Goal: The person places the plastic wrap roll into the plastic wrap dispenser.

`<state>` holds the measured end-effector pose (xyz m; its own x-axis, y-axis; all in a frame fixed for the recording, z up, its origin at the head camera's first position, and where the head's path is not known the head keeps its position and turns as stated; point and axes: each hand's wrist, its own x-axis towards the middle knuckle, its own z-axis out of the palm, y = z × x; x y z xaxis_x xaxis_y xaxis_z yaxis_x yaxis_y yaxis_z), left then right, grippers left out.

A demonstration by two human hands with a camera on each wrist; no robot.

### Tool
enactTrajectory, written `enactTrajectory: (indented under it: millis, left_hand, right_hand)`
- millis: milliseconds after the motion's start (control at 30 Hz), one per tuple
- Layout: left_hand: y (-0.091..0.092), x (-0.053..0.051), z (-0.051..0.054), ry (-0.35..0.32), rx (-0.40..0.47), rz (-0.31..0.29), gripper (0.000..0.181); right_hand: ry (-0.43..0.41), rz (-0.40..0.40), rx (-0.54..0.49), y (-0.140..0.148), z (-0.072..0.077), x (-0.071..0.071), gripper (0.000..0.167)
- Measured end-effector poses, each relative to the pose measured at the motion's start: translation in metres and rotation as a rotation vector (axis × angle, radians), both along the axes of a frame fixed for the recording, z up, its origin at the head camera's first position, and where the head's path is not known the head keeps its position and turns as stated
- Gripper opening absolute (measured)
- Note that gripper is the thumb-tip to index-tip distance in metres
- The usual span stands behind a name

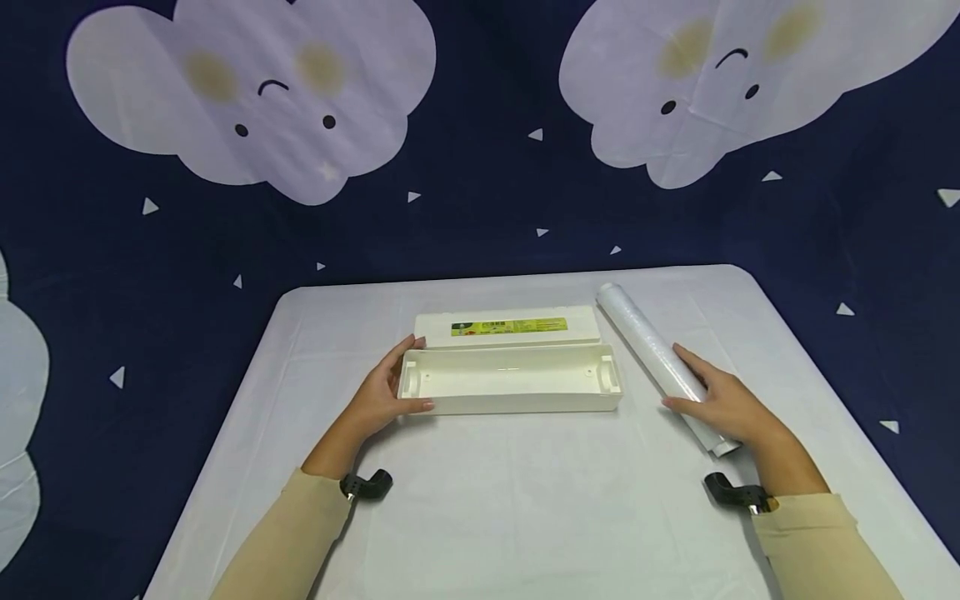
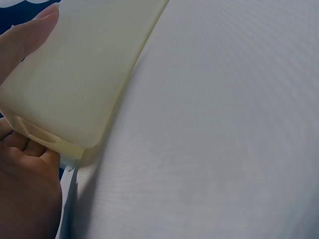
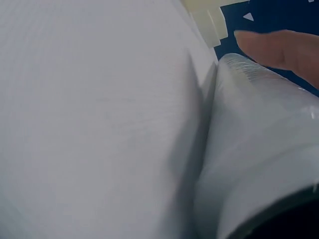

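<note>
A long cream plastic wrap dispenser box (image 1: 510, 404) lies on the white table with its lid (image 1: 431, 327) folded back behind it. My left hand (image 1: 375, 403) grips the left end of the box, thumb along the front wall and fingers behind. In the left wrist view that thumb lies over the smooth face of the box (image 2: 84, 69). To the right, a roll of clear plastic wrap (image 1: 637, 333) rests at a slant on the table. My right hand (image 1: 731, 406) holds the roll near its lower end, thumb on one side and fingers on the other. The open core end shows in the right wrist view.
The table (image 1: 495, 508) has a smooth white cover and rounded far corners. A yellow-green label (image 1: 510, 327) is stuck on the lid. Dark blue cloth (image 1: 480, 167) with cloud faces surrounds the table. Both wrists carry small black cameras (image 1: 367, 485).
</note>
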<state>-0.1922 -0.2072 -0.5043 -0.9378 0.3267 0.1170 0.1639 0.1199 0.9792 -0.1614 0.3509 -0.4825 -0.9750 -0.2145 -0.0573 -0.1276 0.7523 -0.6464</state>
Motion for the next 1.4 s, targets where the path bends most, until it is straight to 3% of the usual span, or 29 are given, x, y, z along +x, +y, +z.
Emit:
enactTrajectory:
  millis: [600, 900, 1167, 1400]
  left_hand:
    - [-0.001, 0.000, -0.001, -0.016, -0.018, 0.012, 0.123]
    - [-0.002, -0.001, -0.004, -0.003, -0.021, 0.008, 0.122]
    - [-0.002, 0.000, -0.002, -0.008, -0.029, 0.026, 0.121]
    - [-0.002, 0.000, -0.006, -0.009, -0.015, 0.025, 0.120]
  right_hand:
    - [0.042, -0.015, -0.051, -0.001, 0.000, 0.000, 0.098]
    - [0.063, -0.017, -0.042, -0.004, 0.000, 0.001, 0.103]
    - [0.109, -0.038, 0.006, -0.010, -0.001, -0.002, 0.096]
    - [0.078, -0.085, 0.010, -0.007, 0.005, -0.002, 0.090]
